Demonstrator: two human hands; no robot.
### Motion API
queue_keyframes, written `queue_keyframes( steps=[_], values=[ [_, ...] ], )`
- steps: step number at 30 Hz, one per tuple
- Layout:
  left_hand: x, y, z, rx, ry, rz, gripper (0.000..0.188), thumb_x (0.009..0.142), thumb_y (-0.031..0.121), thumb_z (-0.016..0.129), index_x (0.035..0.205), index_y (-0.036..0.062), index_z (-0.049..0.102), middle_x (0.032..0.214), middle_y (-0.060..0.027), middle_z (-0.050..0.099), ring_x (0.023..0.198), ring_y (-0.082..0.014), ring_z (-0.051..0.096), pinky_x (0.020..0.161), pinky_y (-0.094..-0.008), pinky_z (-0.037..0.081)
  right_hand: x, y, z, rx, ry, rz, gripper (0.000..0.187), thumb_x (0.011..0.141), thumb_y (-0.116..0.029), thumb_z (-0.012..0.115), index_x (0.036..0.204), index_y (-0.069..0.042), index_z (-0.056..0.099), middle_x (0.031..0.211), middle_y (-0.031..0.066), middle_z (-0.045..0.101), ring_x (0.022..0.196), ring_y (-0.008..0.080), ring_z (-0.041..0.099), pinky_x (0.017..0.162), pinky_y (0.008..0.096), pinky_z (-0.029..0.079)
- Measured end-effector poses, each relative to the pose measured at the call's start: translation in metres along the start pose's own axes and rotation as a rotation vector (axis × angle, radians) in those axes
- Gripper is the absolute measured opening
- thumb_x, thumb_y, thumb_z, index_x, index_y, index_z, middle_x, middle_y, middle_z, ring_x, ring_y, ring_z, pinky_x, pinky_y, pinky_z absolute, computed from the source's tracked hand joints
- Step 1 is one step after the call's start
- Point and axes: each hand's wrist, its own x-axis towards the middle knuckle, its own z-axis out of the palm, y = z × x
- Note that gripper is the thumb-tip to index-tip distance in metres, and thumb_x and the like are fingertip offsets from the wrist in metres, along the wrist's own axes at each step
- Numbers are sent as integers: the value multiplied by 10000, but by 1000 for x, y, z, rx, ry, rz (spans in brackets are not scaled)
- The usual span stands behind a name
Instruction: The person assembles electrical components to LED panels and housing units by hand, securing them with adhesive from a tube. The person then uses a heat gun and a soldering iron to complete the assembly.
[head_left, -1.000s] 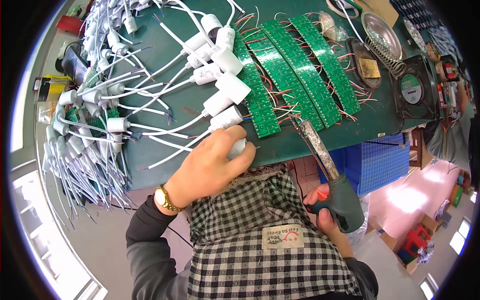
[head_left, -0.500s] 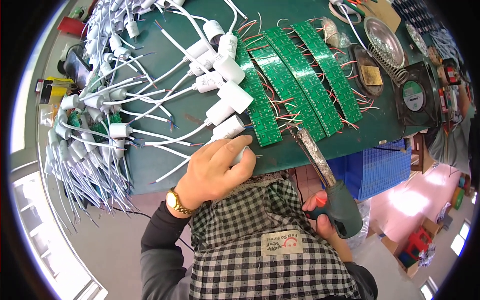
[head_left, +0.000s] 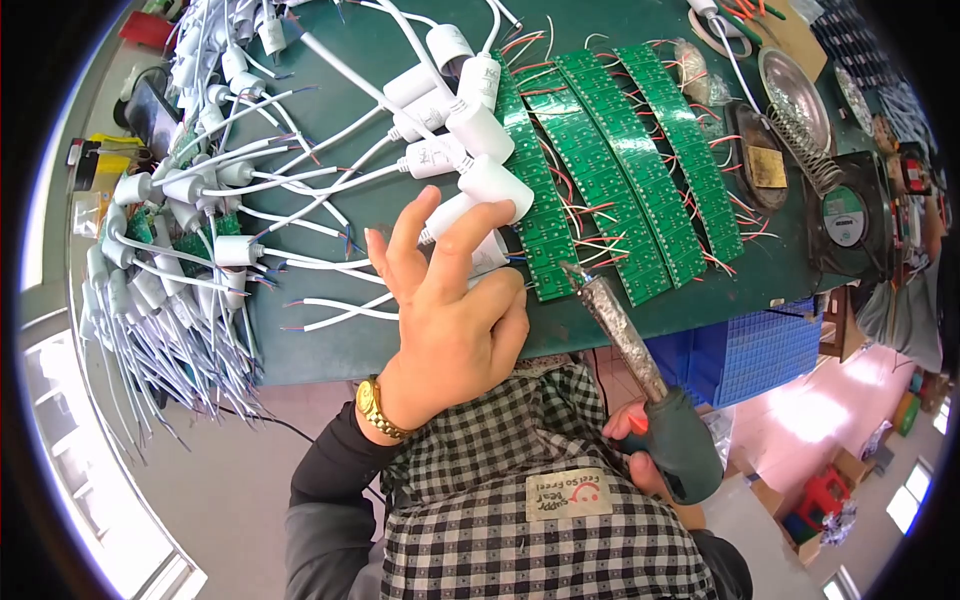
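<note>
My left hand (head_left: 455, 295) is raised over the near edge of the table with its fingers apart. Its index fingertip lies against a white cylindrical socket (head_left: 492, 182) in the row. A lower socket (head_left: 488, 252) is partly covered by the same hand. My right hand (head_left: 640, 450) grips a soldering gun (head_left: 682, 440) with a dark handle and a red trigger. The gun's metal tip points at the near end of the leftmost green circuit board strip (head_left: 543, 240). More strips (head_left: 650, 160) with red and white wires lie to the right.
A heap of white sockets with cables (head_left: 165, 285) fills the left side. At the right are a sponge in a dark tray (head_left: 768, 170), a coiled spring holder (head_left: 805, 150), a metal dish (head_left: 790, 85) and a black fan (head_left: 848, 215). A blue crate (head_left: 755, 350) stands below the table edge.
My left hand has lifted off the lower sockets, moved up, and spread its fingers. The soldering gun's tip has shifted left to the end of the leftmost strip.
</note>
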Motion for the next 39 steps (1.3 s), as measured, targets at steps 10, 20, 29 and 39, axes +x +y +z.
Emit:
queue_keyframes(
  steps=[10,20,29,39],
  values=[
    [6,3,3,-15,-16,-34,88,697,66,607,647,82,536,1418,-37,443,1337,-449,252,998,-699,32,-13,19,-21,-336,-180,-104,447,847,-218,633,1181,6,439,1004,141,532,920,254,545,824,387,463],
    [7,4,11,18,-9,-21,116,679,55,600,646,64,490,1427,-20,437,1296,-456,343,960,-739,103,-13,24,-21,-316,-143,-112,439,835,-249,643,1130,21,461,941,137,546,842,249,565,759,381,481],
    [9,4,5,36,-100,-36,99,680,-7,592,696,53,514,1432,-96,428,1326,-470,300,987,-714,137,-7,5,-12,-580,-94,-18,418,822,-307,654,1024,17,483,920,126,552,789,204,551,698,310,459],
    [7,2,13,62,-14,0,115,669,56,606,635,63,497,1440,-22,422,1285,-466,353,889,-773,194,-9,-9,-16,-556,-127,10,457,862,-351,646,1116,-19,460,964,150,556,832,191,555,716,297,455]
  ],
)
